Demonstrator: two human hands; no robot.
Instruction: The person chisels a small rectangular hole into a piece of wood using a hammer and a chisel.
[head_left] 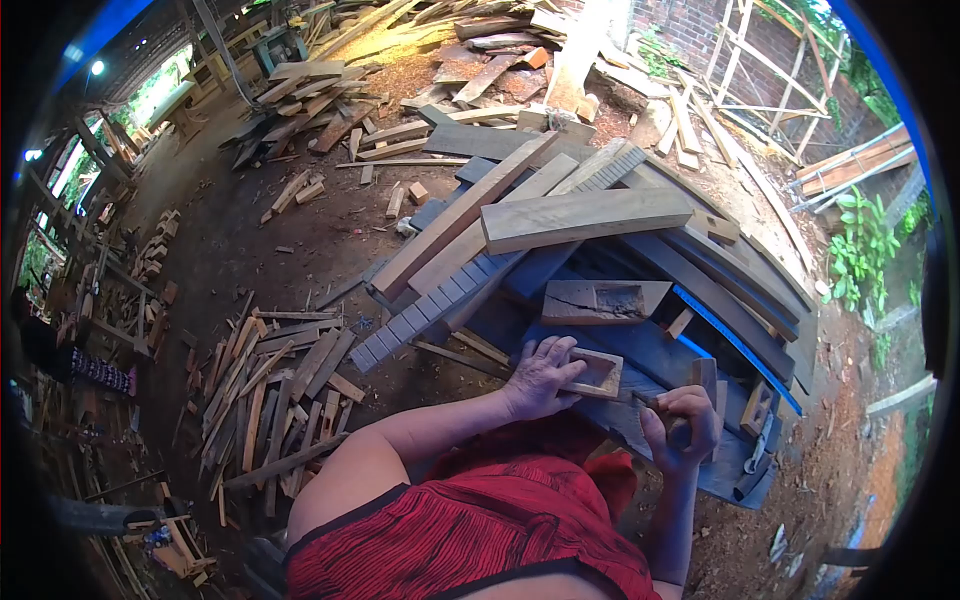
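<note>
My left hand is closed over the left end of a small wooden block with a rectangular hollow, fingers over its rim. To the right, my right hand is curled in a grip with the thumb up; I cannot tell what it holds. A narrow piece of wood stands just above those knuckles. Beyond the left hand lies a larger wooden block, cracked on top and also hollowed. Both blocks are over a dark work surface.
Thick planks are stacked across the far side of the work surface. A bright blue strip runs along the right. Scrap sticks heap on the floor at left. A person's patterned leg shows at far left.
</note>
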